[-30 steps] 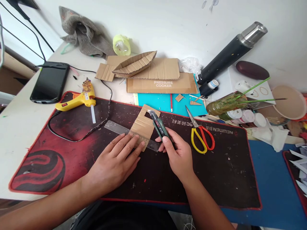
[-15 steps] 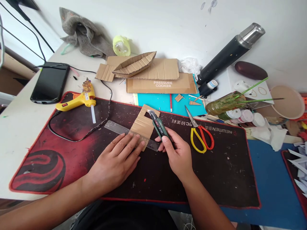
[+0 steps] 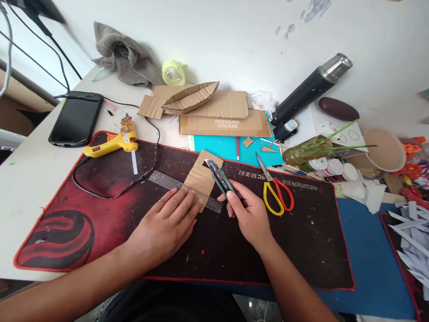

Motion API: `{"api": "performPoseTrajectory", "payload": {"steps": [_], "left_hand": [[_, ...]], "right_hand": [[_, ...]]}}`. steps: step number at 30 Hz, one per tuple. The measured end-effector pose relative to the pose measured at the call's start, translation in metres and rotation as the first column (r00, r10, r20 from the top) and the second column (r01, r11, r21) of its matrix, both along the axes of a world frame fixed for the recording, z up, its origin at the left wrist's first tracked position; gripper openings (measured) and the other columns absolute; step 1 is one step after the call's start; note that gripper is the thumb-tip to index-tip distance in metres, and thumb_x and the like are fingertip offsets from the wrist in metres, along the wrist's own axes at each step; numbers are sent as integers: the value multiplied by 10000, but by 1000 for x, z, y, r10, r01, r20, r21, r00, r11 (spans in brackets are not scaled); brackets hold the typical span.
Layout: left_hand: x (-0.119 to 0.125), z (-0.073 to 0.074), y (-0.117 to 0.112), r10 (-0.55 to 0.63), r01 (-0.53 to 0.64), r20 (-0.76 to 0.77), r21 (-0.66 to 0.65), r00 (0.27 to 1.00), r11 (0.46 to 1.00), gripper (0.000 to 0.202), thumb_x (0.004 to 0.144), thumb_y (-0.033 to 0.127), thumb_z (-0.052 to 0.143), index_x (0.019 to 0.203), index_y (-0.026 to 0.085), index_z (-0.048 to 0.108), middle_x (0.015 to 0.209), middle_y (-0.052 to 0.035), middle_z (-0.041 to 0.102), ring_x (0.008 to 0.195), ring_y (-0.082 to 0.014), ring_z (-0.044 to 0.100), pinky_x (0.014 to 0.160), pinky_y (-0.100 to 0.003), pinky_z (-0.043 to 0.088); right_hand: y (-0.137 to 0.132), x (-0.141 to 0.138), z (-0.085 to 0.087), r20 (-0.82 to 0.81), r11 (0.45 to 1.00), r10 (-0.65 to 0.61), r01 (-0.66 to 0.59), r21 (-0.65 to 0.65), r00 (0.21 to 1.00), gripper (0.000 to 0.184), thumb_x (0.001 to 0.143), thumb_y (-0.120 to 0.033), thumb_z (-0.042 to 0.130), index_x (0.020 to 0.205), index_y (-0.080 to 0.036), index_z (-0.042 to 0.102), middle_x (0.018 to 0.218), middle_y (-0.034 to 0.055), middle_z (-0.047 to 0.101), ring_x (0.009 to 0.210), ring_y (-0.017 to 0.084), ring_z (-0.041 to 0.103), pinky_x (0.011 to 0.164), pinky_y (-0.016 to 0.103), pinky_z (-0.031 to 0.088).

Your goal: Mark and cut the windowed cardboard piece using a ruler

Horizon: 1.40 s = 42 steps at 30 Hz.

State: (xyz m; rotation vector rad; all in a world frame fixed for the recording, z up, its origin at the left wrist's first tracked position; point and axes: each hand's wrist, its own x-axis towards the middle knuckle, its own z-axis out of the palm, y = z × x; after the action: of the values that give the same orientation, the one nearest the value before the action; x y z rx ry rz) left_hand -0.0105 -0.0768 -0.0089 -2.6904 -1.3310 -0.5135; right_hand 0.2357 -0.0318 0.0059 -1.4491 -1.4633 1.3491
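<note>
My left hand point(image 3: 169, 219) lies flat with fingers stretched out, pressing a clear ruler point(image 3: 164, 180) across a small piece of cardboard point(image 3: 202, 172). The cardboard has a cut-out notch near its far end. In my right hand point(image 3: 248, 208) is a dark green utility knife point(image 3: 221, 178), its blade out and pointing away to the upper left, over the far part of the cardboard. My right fingers are close to the ruler's right end. Scissors point(image 3: 276, 192) with one yellow and one red handle lie to the right of that hand.
A yellow glue gun point(image 3: 117, 141) with its cord and a phone point(image 3: 77, 118) lie on the left. Cut cardboard pieces point(image 3: 228, 125), a red pencil point(image 3: 237, 147) and a black flask point(image 3: 308, 91) are at the back. Paint bottles point(image 3: 333, 167) stand at right.
The knife has tilted, its blade now pointing more to the left. My left hand stays on the ruler and cardboard. The whole view has shifted slightly.
</note>
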Motion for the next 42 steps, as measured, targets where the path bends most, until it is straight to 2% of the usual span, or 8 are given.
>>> {"api": "performPoseTrajectory", "payload": {"steps": [4,6,8,11,15,22,34,42], "left_hand": [[1,-2,0,8,-8,7,11,1000,1000,401,1148,280,477,1413,156,750,1396,-100,786,1334,-297,692,1196,-469,525],[1,-4,0,8,-8,13,12,1000,1000,402,1139,275,486,1417,152,749,1399,-101,784,1337,-300,686,1203,-475,522],[1,-6,-1,4,-4,24,18,1000,1000,402,1130,273,499,1420,143,746,1409,-107,777,1339,-307,680,1201,-483,522],[1,-8,-1,1,-2,40,27,999,1000,403,1114,272,522,1421,127,740,1416,-121,769,1338,-317,675,1188,-491,530],[2,-9,-2,2,-3,47,20,999,1000,405,1094,276,560,1428,123,731,1423,-130,760,1333,-328,671,1179,-501,535],[2,-9,-1,4,-6,52,25,999,1000,414,1097,274,547,1446,125,715,1453,-128,746,1351,-322,661,1190,-492,526],[2,-8,-2,2,-3,58,22,998,1000,422,1086,254,547,1451,111,703,1445,-139,744,1355,-327,655,1196,-496,521],[2,-9,-2,0,0,48,5,999,1000,413,1080,247,559,1438,117,717,1433,-153,746,1367,-331,654,1207,-493,515]], "right_hand": [[4,8,16,169,990,141,-139,-25,975,466,1092,-434,626,1494,-214,709,1118,94,865,767,193,781,619,290,602],[6,12,25,281,975,216,-223,-7,935,470,1080,-398,633,1503,-210,712,1289,123,845,1011,250,838,823,361,677],[8,15,34,394,946,289,-324,25,873,451,1086,-370,611,1492,-209,727,1402,125,807,1194,278,817,1041,431,653],[10,19,43,535,894,339,-443,74,774,439,1113,-331,558,1498,-206,727,1446,108,788,1325,280,766,1153,444,602],[9,18,48,653,834,354,-542,104,670,440,1135,-283,534,1537,-203,694,1426,109,798,1272,278,791,1050,413,651],[9,11,52,806,761,349,-647,53,477,446,1147,-279,531,1569,-222,666,1181,103,860,1019,291,846,812,378,656],[9,10,49,878,702,309,-711,50,366,443,1171,-296,499,1575,-195,650,1083,96,846,858,246,817,661,318,531],[10,-7,72,952,654,303,-735,-177,39,476,1192,-319,471,1642,-224,592,951,71,791,704,207,747,532,330,314]]}}
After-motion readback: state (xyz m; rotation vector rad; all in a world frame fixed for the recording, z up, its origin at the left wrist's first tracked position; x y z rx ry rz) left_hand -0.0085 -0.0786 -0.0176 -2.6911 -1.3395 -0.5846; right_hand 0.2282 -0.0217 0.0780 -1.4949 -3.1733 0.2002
